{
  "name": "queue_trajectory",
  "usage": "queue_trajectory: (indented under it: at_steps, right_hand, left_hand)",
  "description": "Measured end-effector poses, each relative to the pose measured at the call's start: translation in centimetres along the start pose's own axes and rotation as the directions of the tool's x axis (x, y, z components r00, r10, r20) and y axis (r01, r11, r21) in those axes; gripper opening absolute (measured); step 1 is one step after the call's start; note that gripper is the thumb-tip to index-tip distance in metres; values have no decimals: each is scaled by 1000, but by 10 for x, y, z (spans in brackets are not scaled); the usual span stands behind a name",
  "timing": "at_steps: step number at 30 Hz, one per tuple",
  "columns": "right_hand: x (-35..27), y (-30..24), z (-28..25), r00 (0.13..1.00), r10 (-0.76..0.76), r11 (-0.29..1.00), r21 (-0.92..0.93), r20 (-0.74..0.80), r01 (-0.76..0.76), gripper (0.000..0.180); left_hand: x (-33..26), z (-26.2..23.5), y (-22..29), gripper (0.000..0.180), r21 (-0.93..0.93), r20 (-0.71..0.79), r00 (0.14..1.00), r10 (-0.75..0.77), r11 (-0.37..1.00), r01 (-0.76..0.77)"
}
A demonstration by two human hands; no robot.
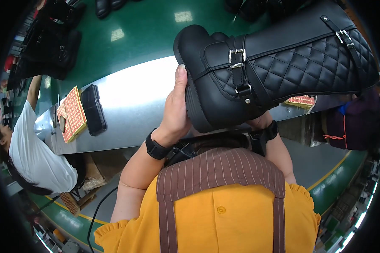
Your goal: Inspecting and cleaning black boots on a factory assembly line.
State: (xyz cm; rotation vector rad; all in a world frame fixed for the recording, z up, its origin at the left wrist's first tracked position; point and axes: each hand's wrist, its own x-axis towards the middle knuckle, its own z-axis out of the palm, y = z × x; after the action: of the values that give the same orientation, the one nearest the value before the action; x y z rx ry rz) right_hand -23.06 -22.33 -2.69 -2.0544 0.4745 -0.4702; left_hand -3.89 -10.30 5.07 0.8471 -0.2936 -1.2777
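A tall black boot (223,84) with a quilted side panel, crossed straps and silver buckles lies sideways in the air above the table. Its toe points away from me and its shaft stretches to the right. My left hand (177,105) is closed on the thick sole, with the thumb up along the sole's edge. Under the boot, near the ankle, my right hand (261,120) supports it; the boot hides most of those fingers. Behind the toe, a small rounded black shape (219,36) peeks out, perhaps part of a second boot.
A shiny metal table (131,92) lies below. On its left are a black phone-like case (93,110) and a red-and-yellow patterned pad (74,114). At left a person in white (42,147) reaches toward black boots (50,52). A dark purple bag-like bundle (354,124) sits at right.
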Motion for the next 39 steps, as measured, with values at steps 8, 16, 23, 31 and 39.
queue_trajectory:
  at_steps: [8, 16, 23, 31, 39]
  right_hand:
    - [8, -6, 5, 996, 87, 815, 573, 37, -92, 49]
    - [17, -6, 3, 987, 150, 684, 715, 57, -145, 47]
    - [14, -6, 2, 983, 171, 613, 773, 71, -163, 46]
    - [15, 2, 11, 980, 168, 481, 858, 111, -180, 45]
    - [17, 13, 22, 979, 122, 301, 934, 164, -194, 44]
  left_hand:
    - [1, -7, -3, 64, 106, 33, 999, 13, 994, -17]
    - [6, -22, -13, 59, 395, 10, 985, 172, 904, -162]
    - [-3, -15, -11, 56, 389, 145, 968, 203, 888, -245]
    - [-4, -5, -16, 53, 308, 79, 957, 280, 906, -291]
    - [0, -15, -19, 55, 368, -64, 972, 225, 911, -187]
